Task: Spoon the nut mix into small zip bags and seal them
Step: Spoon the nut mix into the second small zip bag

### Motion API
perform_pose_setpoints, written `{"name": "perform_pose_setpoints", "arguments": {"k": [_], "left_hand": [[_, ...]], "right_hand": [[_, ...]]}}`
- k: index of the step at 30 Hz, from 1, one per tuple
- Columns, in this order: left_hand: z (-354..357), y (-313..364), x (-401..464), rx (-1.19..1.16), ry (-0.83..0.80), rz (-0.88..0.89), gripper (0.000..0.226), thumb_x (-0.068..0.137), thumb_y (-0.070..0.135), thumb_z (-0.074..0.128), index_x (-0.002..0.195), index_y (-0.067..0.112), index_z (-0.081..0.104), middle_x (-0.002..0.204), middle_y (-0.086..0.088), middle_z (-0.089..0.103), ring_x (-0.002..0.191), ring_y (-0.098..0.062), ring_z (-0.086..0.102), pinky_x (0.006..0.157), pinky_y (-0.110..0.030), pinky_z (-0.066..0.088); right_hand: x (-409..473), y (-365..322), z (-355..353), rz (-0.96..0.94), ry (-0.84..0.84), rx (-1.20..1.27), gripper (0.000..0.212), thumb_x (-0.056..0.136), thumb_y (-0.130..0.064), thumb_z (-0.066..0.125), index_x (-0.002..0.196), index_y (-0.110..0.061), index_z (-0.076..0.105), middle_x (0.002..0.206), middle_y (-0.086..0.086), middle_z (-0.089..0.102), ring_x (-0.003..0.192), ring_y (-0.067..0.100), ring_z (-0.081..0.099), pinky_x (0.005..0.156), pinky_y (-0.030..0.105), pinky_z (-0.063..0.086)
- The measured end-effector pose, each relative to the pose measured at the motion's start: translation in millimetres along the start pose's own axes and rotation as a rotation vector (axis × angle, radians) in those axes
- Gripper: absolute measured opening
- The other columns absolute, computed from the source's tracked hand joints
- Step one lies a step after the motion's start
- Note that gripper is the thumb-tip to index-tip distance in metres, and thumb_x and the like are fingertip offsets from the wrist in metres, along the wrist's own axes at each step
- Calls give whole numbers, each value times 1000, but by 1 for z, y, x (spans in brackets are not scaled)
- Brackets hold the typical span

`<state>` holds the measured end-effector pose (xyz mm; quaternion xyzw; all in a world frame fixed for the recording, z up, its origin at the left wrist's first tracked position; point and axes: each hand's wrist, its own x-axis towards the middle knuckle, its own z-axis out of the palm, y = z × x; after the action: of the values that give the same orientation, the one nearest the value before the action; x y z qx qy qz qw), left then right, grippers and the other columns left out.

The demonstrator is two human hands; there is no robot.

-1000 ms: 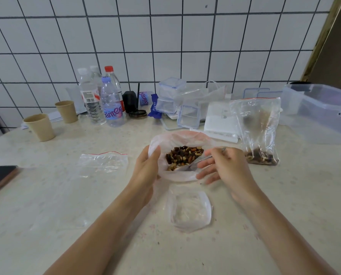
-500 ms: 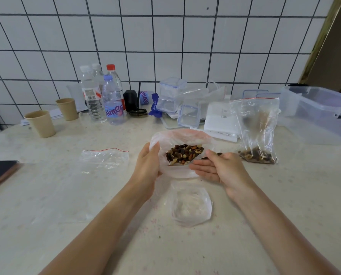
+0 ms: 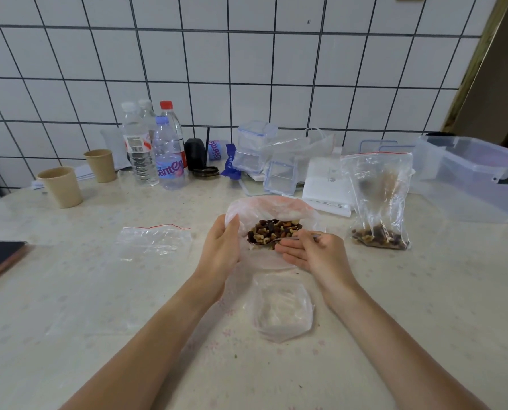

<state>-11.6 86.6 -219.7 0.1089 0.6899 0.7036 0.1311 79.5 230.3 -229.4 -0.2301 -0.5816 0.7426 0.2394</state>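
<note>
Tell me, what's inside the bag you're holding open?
The bag holds a nut mix of brown nuts and dark dried fruit. A spoon from the right hand dips in. The left hand hides the bag's side, and the bottom nuts are buried.

A plastic bag (image 3: 272, 208) of nut mix (image 3: 272, 232) is held open at its left edge by the left hand (image 3: 221, 250). A spoon (image 3: 294, 238) is pinched in the right hand (image 3: 314, 254), its bowl apparently dipped into the mix, though blurred. An empty zip bag (image 3: 155, 241) is laid flat to the left; a partly filled zip bag (image 3: 380, 199) is stood upright to the right. A crumpled clear bag (image 3: 282, 309) is seen nearer on the table (image 3: 424, 306).
</note>
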Motion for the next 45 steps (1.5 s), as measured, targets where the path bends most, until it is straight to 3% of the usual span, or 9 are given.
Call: {"name": "perform_pose_setpoints", "arguments": {"k": [8, 12, 17, 20, 24, 28, 32, 36, 45], "left_hand": [[-6, 0, 4, 7, -2, 77, 26, 106, 45, 45, 104, 24, 62, 98, 0, 65, 88, -17, 63, 80, -38, 53], [-13, 4, 5, 31, 5, 89, 28, 103, 44, 56, 128, 30, 59, 122, 7, 68, 110, -13, 66, 88, -32, 56], [-21, 13, 4, 273, 35, 291, 56, 95, 40, 71, 145, 27, 47, 139, 19, 48, 126, -1, 43, 102, -26, 36], [-21, 17, -4, 450, 99, 522, 51, 93, 39, 73, 138, 30, 50, 132, 25, 46, 115, 6, 38, 99, -22, 32], [-23, 24, -14, 524, 67, 708, 22, 90, 35, 77, 109, 29, 67, 113, 18, 63, 103, 1, 56, 86, -10, 39], [-25, 25, -24, 607, -203, 660, 9, 88, 34, 80, 89, 31, 72, 87, 17, 71, 84, -2, 67, 66, -8, 46], [-26, 21, -26, 813, -367, 558, 23, 88, 55, 74, 97, 35, 73, 93, 20, 71, 81, 1, 67, 76, -23, 57], [-31, 18, -23, 929, -462, 431, 40, 77, 70, 75, 103, 40, 74, 94, 26, 68, 78, 4, 65, 76, -22, 56], [-28, 8, -17, 908, -551, 378, 6, 90, 37, 79, 89, 31, 81, 85, 16, 76, 74, 4, 65, 73, -15, 49]], "right_hand": [[0, -3, -3, -5, 13, 99, 26, 108, -13, 51, 105, 8, 66, 91, 20, 79, 86, 33, 79, 73, 33, 66], [-2, -10, -6, 9, 31, 112, 25, 106, -11, 52, 98, 7, 67, 92, 24, 78, 84, 34, 79, 73, 34, 66], [-5, -23, -12, -1, 45, 82, 26, 106, -10, 51, 101, 10, 66, 91, 24, 78, 81, 33, 79, 67, 31, 65], [-6, -25, -16, -9, 42, 73, 25, 106, -11, 51, 103, 10, 66, 90, 24, 78, 83, 34, 79, 63, 30, 64], [-7, -24, -21, -10, 40, 76, 24, 106, -11, 53, 106, 10, 64, 90, 25, 78, 84, 35, 79, 64, 31, 64], [-9, -24, -21, -10, 43, 63, 24, 105, -11, 53, 109, 11, 64, 93, 27, 77, 84, 35, 79, 63, 31, 64], [-13, -33, -23, -29, 38, 35, 29, 107, -12, 49, 112, 12, 63, 92, 24, 78, 84, 34, 79, 62, 29, 64], [-24, -49, -30, -80, 25, 16, 28, 108, -13, 47, 107, 9, 65, 92, 23, 78, 85, 35, 79, 65, 30, 64], [-74, -66, -54, -88, -35, -9, 25, 106, -13, 50, 101, 5, 67, 94, 28, 77, 88, 41, 78, 75, 41, 66]]}}
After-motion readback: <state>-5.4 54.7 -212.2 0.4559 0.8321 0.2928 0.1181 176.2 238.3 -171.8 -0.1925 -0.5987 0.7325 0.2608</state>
